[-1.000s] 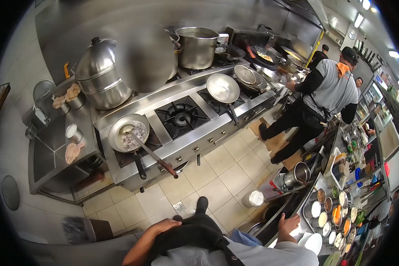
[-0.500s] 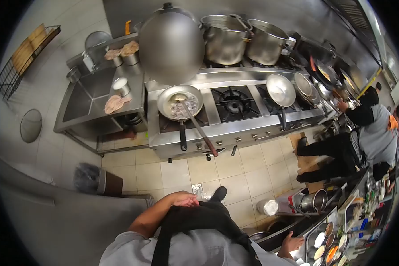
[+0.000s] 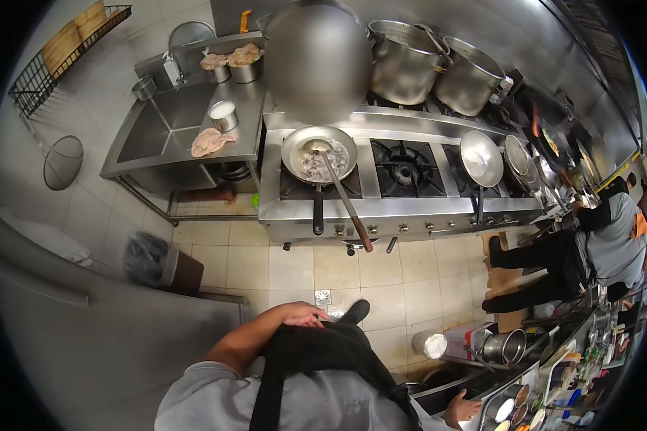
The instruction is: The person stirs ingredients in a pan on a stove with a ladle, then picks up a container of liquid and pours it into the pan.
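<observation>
My left hand (image 3: pixel 303 314) rests against the front of my black apron (image 3: pixel 323 352), its fingers loosely stretched and nothing seen in them. At the lower right, my right hand (image 3: pixel 463 409) lies by the edge of the counter with food containers, fingers apart and holding nothing. Ahead on the stove (image 3: pixel 410 208) stands a frying pan (image 3: pixel 305 172) with pale and purplish pieces in it. A ladle (image 3: pixel 345 195) leans in that pan, its wooden handle sticking out over the stove's front. Neither hand touches the pan or ladle.
Large stockpots (image 3: pixel 405 68) stand behind the burners, and another pan (image 3: pixel 482 159) is farther right. Left are a sink (image 3: pixel 154 133) and a piece of raw meat (image 3: pixel 210 142). A bin (image 3: pixel 183 271) stands on the floor. A co-worker (image 3: pixel 611 244) stands at right.
My view has shifted, so the stove and sink appear farther right. My left hand's fingers look more stretched out. My right hand stays near the counter edge. The pan and ladle have not moved.
</observation>
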A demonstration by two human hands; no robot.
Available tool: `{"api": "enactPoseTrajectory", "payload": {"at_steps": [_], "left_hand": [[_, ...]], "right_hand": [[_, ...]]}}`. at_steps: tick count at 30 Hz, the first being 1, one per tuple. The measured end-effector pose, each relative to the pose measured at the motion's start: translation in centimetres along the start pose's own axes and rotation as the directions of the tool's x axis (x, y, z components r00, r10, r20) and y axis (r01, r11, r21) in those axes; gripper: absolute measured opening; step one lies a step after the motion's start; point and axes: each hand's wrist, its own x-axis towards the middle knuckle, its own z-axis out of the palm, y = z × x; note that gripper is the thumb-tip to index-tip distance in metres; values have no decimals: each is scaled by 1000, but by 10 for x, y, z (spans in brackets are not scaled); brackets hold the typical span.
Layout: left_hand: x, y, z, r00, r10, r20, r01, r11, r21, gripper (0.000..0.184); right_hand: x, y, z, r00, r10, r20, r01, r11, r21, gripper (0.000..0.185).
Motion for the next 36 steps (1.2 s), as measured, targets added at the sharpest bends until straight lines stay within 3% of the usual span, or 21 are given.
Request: {"api": "enactPoseTrajectory", "payload": {"at_steps": [10,14,20,30,36], "left_hand": [[2,0,-1,1000,-17,-18,16,1000,-20,42],[1,-6,-3,999,-19,-30,17,998,-58,44],[4,-5,-7,1000,-15,-13,14,998,-67,45],[8,4,-9,999,-41,-32,40,998,-46,41],[9,6,-10,999,-53,-2,53,997,-49,41]], "right_hand": [[-3,-2,-6,1000,-19,-18,18,998,-64,71],[9,5,9,994,6,108,4,996,-93,88],[5,1,-7,994,39,106,-49,994,95,80],[2,2,-7,1000,-6,-7,7,996,85,75],[1,-1,-16,999,7,43,-10,996,83,76]]}}
